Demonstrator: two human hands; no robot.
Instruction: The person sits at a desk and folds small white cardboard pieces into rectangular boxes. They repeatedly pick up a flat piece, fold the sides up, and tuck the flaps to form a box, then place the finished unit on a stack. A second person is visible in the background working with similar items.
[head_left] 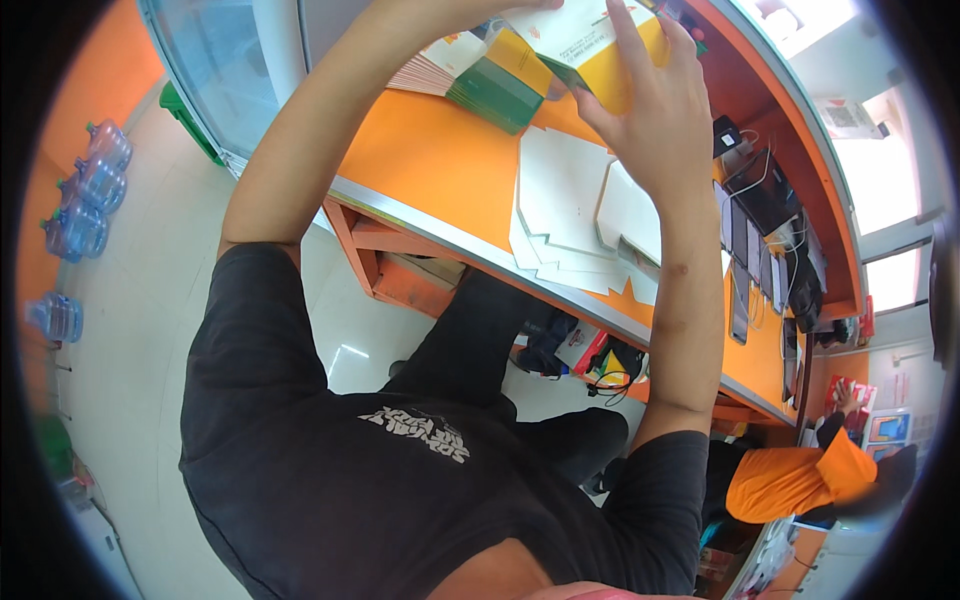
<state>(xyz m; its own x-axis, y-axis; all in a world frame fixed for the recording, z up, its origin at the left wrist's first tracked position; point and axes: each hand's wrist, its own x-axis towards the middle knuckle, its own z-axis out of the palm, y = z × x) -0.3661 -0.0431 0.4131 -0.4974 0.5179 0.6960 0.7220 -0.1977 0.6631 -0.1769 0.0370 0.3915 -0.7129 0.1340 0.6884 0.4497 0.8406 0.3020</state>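
While the view bends at its rim, the pale floor [130,330] fills the left side, and the long orange surface [440,160] runs from the top middle down to the right, with a grey front edge. The person's black shirt [400,490] takes up the lower middle, and both bare forearms reach up from it to the top edge. A glass door [230,60] stands at the upper left beyond the surface. A second person in an orange top [780,480] sits at the lower right. Four blue water bottles [80,200] stand along the left wall on the floor. White flat cutouts [570,200] lie spread on the surface, just below the hands. A row of dark phones [750,250] lies at the right end of the surface, with cables among them. A stack of green and yellow cards [490,85] lies near the top, fanned on its left side. The right hand [640,90] is spread open with its fingers on a yellow and white folder [590,45], held above the surface at the top edge. The left hand [520,5] is almost cut off by the frame, touching the same folder; whether it grips cannot be told.
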